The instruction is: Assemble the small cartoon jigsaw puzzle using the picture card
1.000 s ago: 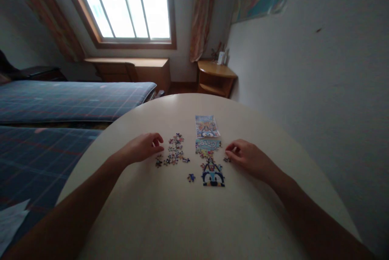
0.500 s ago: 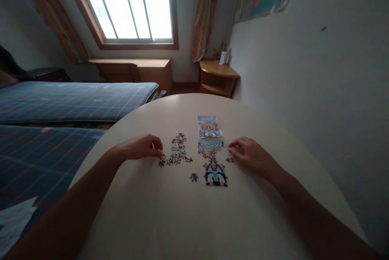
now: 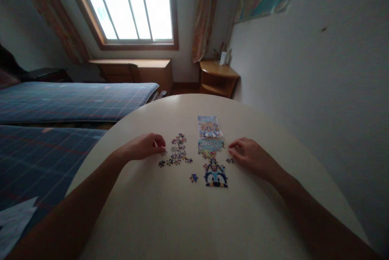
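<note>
My left hand (image 3: 148, 146) is at the left of a heap of loose puzzle pieces (image 3: 178, 152), its thumb and fingertips pinched on a small puzzle piece (image 3: 164, 153) close to the table. A single piece (image 3: 161, 163) lies just below those fingertips. On the other side, my right hand (image 3: 247, 154) rests with loosely bent fingers, thumb and forefinger apart, beside a pair of small pieces (image 3: 230, 160). Between the hands lies a partly joined puzzle (image 3: 216, 179) with a blue dog face at its lower end and a lettered strip (image 3: 211, 145) at its top.
A printed picture sheet (image 3: 209, 126) lies beyond the puzzle on the round pale table (image 3: 170, 215). One loose piece (image 3: 193, 177) sits left of the dog face. A bed (image 3: 54, 150) adjoins the table at left, and a white wall (image 3: 319, 90) runs along the right.
My left hand has shifted slightly right and up, away from the single piece at the heap's left edge, which now shows more clearly. My right hand has stayed in place.
</note>
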`<state>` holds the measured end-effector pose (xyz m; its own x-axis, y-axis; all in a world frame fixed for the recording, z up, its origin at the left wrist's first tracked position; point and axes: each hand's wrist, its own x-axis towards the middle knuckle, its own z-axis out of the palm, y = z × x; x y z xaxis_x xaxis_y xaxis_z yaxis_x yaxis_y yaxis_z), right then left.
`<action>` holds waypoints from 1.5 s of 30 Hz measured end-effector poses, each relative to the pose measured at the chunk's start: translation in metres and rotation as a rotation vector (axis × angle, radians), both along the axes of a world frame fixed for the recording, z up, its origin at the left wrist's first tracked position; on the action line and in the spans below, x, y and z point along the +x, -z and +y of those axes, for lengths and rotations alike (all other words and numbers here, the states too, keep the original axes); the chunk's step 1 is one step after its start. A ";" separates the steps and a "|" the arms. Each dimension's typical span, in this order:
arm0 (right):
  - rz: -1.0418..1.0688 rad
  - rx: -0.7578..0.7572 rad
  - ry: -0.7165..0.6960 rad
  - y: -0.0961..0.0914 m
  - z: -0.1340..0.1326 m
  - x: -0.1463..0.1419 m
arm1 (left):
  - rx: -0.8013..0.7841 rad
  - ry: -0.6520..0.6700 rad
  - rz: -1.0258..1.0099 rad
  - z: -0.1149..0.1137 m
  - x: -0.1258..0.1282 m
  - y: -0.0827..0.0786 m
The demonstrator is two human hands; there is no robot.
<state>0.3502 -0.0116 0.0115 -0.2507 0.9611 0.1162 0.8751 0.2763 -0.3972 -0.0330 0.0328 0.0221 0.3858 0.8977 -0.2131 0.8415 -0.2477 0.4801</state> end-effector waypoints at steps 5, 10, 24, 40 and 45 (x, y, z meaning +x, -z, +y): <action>-0.014 -0.011 0.003 -0.001 -0.001 0.000 | 0.132 0.020 -0.053 -0.004 0.012 0.000; -0.008 -0.018 -0.009 0.000 0.000 0.001 | 0.177 0.123 -0.008 -0.006 0.012 0.002; -0.008 0.003 -0.020 0.001 -0.001 0.001 | 0.402 0.262 0.133 -0.009 0.020 0.019; 0.004 0.036 -0.027 0.006 0.001 0.004 | 0.445 0.281 0.225 -0.011 0.017 0.015; -0.010 0.020 -0.027 0.005 0.001 0.003 | 0.439 0.244 0.215 -0.008 0.011 0.011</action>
<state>0.3535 -0.0102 0.0067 -0.2780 0.9514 0.1325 0.8710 0.3078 -0.3829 -0.0217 0.0248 0.0112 0.5832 0.8098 0.0648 0.8022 -0.5866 0.1113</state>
